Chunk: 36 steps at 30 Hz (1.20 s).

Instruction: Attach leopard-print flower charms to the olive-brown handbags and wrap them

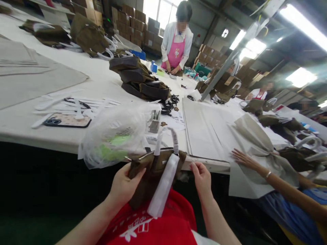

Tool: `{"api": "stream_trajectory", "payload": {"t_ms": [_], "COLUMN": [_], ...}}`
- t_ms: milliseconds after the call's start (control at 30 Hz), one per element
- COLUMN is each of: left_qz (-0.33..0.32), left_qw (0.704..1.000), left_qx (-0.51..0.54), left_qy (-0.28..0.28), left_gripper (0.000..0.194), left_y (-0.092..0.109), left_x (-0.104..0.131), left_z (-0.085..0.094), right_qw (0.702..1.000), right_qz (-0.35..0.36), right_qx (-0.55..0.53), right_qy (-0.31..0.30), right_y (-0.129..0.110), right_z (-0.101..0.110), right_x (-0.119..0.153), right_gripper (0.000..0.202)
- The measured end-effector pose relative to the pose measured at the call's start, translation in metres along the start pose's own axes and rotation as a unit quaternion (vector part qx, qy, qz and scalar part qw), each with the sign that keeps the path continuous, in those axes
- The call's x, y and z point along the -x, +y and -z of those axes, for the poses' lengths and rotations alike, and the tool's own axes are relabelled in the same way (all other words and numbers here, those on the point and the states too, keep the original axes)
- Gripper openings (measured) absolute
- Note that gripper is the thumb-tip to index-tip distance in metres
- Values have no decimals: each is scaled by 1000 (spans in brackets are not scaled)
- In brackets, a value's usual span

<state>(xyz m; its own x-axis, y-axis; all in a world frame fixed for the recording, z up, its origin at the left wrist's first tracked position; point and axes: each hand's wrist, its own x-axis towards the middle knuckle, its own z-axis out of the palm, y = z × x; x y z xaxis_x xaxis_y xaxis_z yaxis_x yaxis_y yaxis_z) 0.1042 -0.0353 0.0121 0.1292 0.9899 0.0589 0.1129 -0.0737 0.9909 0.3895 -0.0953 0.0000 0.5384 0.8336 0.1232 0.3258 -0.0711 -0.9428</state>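
A brown handbag [144,189] stands upright against my red apron, at the table's front edge. My left hand [124,183] grips its left side, thumb on the near face and fingers behind. The handles [175,140] stick up, wrapped in white film. A white-wrapped strip [163,187] hangs down over the bag's front. Just right of the bag, my right hand [202,177] is closed in a pinch, apart from the bag's side. What its fingertips hold, if anything, is too small to make out.
On the white table [102,139] lie a clear plastic bag [114,132], a phone [67,120], white strips, and stacked brown bags [140,76]. At right, a co-worker's hand [246,160] touches grey sheet material [255,136]. A person in a pink apron [177,51] works across the table.
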Motion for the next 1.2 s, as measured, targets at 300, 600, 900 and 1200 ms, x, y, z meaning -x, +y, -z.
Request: {"api": "stream_trajectory", "payload": {"t_ms": [300,600,900,1200], "left_qz": [-461,-334,-398,-458], "left_qw": [768,782,856,857], "left_qx": [-419,-351,-153,-237], "left_qy": [-150,-392,-292,7], "left_gripper": [35,66,24,20], "left_y": [74,63,83,102], "left_x": [37,49,35,15], "left_z": [-47,-110,-85,-52], "right_qw": [929,929,966,893], "right_qz": [-52,-157,-111,33], "right_qx": [-304,-296,-152,-61], "right_qy": [-203,-156,-176,-445], "right_y": [-81,-66,-73,-69], "right_z": [-6,38,105,70], "right_x": [65,49,38,-56], "right_gripper": [83,49,66,46]}}
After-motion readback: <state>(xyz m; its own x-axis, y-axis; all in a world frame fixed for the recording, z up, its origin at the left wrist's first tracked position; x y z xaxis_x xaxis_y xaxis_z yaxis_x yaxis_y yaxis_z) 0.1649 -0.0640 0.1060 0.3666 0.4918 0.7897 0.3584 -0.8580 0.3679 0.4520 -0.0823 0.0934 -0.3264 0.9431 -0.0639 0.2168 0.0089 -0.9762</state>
